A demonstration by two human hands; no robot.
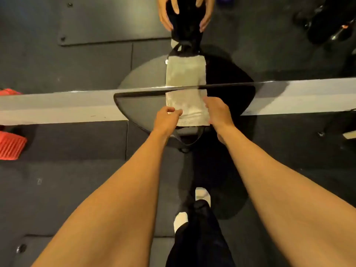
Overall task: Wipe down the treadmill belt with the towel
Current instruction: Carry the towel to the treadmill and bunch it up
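A pale folded towel (187, 107) lies flat on a black half-round bag (142, 110) that stands on the floor against a wall mirror. My left hand (167, 117) is over the towel's near left corner, thumb and forefinger close together. My right hand (217, 112) is over its right edge, fingers pointing down. In the mirror both hands (185, 14) appear raised above the towel with fingers spread and nothing in them. No treadmill belt is in view.
A grey ledge (57, 108) runs along the mirror's foot. A red ribbed object (11, 145) sits at the left. Dark rubber floor tiles (77, 180) surround me. My feet in white socks (201, 195) stand just behind the bag. Dark equipment (327, 22) shows in the reflection.
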